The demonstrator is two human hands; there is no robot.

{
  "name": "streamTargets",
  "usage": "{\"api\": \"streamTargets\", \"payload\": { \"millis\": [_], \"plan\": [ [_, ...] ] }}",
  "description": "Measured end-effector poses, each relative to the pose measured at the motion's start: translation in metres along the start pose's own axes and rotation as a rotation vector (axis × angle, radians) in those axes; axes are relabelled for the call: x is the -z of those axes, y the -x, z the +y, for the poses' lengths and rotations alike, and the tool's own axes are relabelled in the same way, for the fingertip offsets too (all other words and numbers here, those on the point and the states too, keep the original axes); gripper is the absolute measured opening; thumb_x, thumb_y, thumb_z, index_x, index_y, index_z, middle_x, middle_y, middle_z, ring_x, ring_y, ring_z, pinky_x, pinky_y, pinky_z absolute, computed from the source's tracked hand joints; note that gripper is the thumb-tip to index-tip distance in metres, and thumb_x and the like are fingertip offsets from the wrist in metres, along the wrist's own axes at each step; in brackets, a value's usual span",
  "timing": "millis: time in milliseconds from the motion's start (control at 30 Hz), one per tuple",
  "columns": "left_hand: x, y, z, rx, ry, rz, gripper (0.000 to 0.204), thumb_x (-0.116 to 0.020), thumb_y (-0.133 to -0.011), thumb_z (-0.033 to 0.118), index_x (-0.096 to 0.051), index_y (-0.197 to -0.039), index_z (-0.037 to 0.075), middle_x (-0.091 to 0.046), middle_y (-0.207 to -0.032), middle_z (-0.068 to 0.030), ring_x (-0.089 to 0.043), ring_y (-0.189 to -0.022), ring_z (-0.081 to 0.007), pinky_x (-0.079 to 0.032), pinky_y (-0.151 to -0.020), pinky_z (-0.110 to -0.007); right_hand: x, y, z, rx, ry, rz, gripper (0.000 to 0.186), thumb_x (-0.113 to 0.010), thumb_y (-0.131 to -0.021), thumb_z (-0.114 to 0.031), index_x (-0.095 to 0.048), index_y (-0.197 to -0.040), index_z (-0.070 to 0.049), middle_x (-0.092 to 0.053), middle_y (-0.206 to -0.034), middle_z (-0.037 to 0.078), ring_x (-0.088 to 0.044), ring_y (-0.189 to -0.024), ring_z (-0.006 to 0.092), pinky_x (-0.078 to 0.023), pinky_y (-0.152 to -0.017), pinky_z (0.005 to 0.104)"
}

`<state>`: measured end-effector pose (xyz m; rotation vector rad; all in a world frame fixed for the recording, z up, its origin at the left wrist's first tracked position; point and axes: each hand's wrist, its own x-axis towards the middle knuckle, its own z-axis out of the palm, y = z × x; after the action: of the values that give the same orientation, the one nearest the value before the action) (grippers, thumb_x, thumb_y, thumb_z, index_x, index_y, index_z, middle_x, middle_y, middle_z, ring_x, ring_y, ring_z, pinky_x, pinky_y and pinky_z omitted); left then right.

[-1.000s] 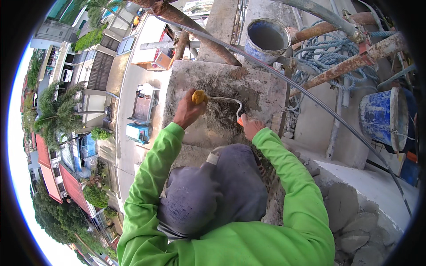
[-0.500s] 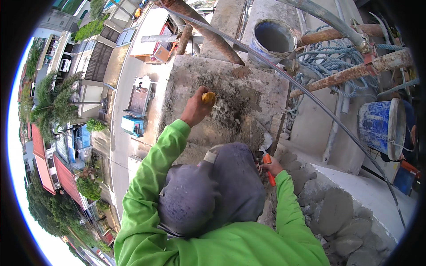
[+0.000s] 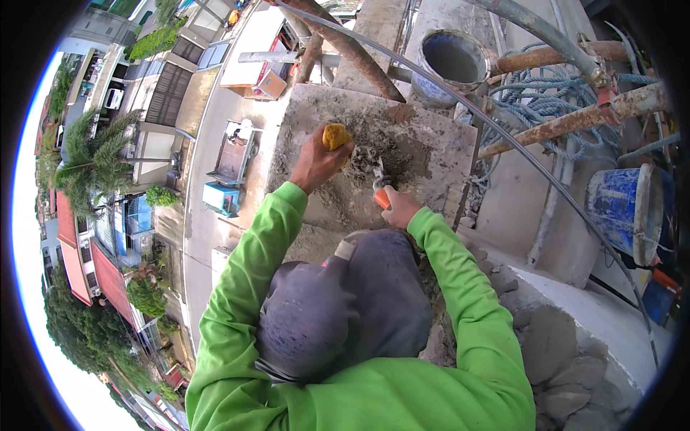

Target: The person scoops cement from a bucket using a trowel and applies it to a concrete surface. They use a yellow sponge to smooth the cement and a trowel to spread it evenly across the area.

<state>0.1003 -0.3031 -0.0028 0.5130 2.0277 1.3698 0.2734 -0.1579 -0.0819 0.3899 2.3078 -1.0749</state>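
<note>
My left hand is closed round a yellow sponge, held over the far left part of a dusty, mortar-stained board. In my right hand is the orange handle of a small trowel. Its metal blade points away from me, at wet grey mortar spread on the board. Mortar partly hides the blade's tip. The two tools are close together but apart.
A mortar-smeared bucket stands beyond the board. Rusty pipes and blue rope lie to the right, near a blue bucket. A thin rod crosses diagonally. Left, the ledge drops to a street. Broken mortar lies lower right.
My right hand has brought the trowel from beside my right knee up and left to the mortar. My left hand has moved slightly farther away, showing more of the sponge.
</note>
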Motion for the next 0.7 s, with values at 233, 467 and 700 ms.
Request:
{"api": "streamTargets", "payload": {
  "millis": [233, 467, 700],
  "plan": [
    [0.002, -0.013, -0.003, -0.002, -0.121, -0.008, 0.032, -0.067, -0.083, 0.022, -0.052, -0.107, 0.005, -0.063, -0.085, -0.0122, -0.062, -0.072, -0.0196, -0.051, -0.06, -0.034, 0.031, 0.008, 0.005, -0.066, 0.315, 0.129, 0.035, -0.052, -0.077, -0.006, -0.036, -0.109, -0.005, -0.063, -0.089, 0.026, -0.061, -0.089, 0.0442, -0.047, -0.075, 0.0528],
    [-0.015, -0.04, -0.024, -0.082, -0.225, 0.042, 0.033, -0.064, -0.084, 0.027, -0.055, -0.109, 0.008, -0.064, -0.094, -0.0214, -0.064, -0.088, -0.037, -0.05, -0.074, -0.041, 0.03, 0.022, 0.021, -0.142, 0.379, 0.003, 0.043, -0.061, -0.076, -0.008, -0.039, -0.112, -0.004, -0.064, -0.1, 0.022, -0.062, -0.096, 0.0391, -0.048, -0.08, 0.0491],
    [-0.018, -0.043, -0.009, -0.218, -0.486, 0.109, 0.023, -0.064, -0.086, 0.025, -0.059, -0.1, 0.007, -0.058, -0.07, -0.0042, -0.057, -0.065, -0.0094, -0.047, -0.058, -0.026, 0.023, 0.014, 0.025, -0.156, 0.384, -0.034, 0.046, -0.062, -0.075, -0.008, -0.039, -0.114, -0.005, -0.063, -0.103, 0.021, -0.062, -0.097, 0.0392, -0.048, -0.081, 0.0489]
  ]
}}
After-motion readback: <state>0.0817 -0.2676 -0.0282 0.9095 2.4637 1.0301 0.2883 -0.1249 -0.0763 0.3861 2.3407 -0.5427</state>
